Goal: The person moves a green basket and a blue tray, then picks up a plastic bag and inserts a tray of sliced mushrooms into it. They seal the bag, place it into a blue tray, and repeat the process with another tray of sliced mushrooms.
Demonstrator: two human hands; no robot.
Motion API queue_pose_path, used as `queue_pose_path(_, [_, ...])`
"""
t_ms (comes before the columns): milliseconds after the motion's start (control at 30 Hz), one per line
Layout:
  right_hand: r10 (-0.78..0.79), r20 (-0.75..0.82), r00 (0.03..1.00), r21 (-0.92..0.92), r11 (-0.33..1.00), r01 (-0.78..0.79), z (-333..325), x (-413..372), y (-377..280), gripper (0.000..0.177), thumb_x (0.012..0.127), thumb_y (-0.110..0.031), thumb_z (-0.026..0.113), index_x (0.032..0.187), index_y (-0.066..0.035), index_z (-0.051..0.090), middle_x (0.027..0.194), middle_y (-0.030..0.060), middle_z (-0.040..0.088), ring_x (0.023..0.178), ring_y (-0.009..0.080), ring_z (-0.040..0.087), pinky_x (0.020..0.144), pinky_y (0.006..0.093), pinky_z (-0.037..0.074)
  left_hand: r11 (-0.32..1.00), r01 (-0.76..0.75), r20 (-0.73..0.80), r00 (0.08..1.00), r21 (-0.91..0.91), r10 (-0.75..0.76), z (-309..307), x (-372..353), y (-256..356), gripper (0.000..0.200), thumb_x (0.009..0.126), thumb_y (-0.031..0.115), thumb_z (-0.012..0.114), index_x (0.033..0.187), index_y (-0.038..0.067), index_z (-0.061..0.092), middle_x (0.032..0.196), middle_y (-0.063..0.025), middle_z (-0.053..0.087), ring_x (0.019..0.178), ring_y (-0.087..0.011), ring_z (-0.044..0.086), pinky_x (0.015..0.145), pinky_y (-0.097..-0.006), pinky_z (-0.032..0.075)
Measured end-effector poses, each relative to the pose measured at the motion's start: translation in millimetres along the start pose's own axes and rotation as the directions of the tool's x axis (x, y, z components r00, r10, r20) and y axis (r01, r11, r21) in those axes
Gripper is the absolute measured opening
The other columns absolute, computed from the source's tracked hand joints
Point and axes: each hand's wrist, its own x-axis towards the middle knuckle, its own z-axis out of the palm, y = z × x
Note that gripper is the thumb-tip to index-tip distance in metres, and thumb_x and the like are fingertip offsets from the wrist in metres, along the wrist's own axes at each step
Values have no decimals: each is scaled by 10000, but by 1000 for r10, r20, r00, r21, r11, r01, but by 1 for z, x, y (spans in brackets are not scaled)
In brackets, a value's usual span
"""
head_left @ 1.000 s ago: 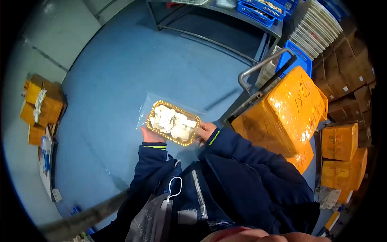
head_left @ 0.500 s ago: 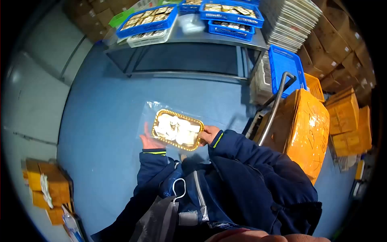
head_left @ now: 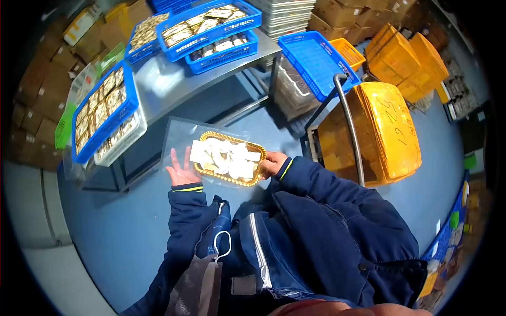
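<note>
My right hand (head_left: 272,164) grips the right end of a small gold-rimmed tray (head_left: 246,182), fingers closed at its edge. White pieces (head_left: 227,157), overexposed in the light, lie in the tray. A clear plastic bag (head_left: 176,131) spreads around the tray and past its left end. My left hand (head_left: 182,169) is at the tray's left end with fingers spread, overlapping the clear plastic in this view. Both hands are in front of my body, above the blue floor.
Ahead, a steel table (head_left: 182,97) carries blue crates (head_left: 129,108) of packed goods. To the right stand a metal cart handle (head_left: 350,126), a large taped yellow carton (head_left: 392,134) and a blue crate (head_left: 316,58). Stacked cardboard boxes (head_left: 47,79) line the back.
My view has turned right and the table and carton now appear closer. The tray stays in my right hand; my left hand's fingers are spread wider, slightly farther left.
</note>
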Motion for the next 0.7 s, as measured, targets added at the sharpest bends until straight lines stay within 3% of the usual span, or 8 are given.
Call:
queue_pose_path(167, [-41,-64,997,27,999,43,-3,5,-7,330,866,-160,434,1146,12,469,870,105,612,629,142,582,612,250,506,999,-4,43,999,34,2,1,41,13,562,840,592,301,1339,338,252,1405,-68,258,1233,-339,327,966,-543,309])
queue_pose_path(233, [-101,-67,993,-11,995,101,-7,19,1,319,869,-158,434,1141,4,478,862,93,610,626,126,571,602,240,499,1000,0,107,994,3,0,-18,55,13,559,837,594,311,1339,359,243,1406,-58,262,1252,-332,293,985,-546,268])
queue_pose_path(300, [-45,-57,997,34,998,47,-49,38,-54,316,870,-159,438,1139,0,486,871,89,612,629,123,573,594,235,496,997,-5,5,1000,72,5,25,107,14,580,824,619,311,1338,366,224,1401,-47,249,1224,-352,308,945,-571,310])
queue_pose_path(433, [-97,-42,994,124,987,102,-93,88,-53,340,864,-155,436,1175,-18,454,884,76,614,632,108,568,577,211,487,982,-30,-22,999,184,34,27,169,20,640,794,643,351,1348,365,191,1411,-62,215,1253,-361,253,956,-613,260])
queue_pose_path(567, [-57,-115,992,53,997,63,-122,97,-84,320,864,-157,439,1154,-26,470,872,61,608,623,104,562,563,209,480,972,-93,-26,995,217,101,31,208,25,679,792,622,398,1362,354,146,1433,-52,165,1270,-361,229,966,-610,251])
queue_pose_path(700, [-72,-251,965,121,987,105,-152,118,-86,299,862,-152,443,1115,1,484,841,74,606,598,107,560,554,218,482,983,-61,-13,998,173,64,26,252,40,658,808,605,383,1365,347,146,1427,-47,184,1274,-358,224,969,-593,264])
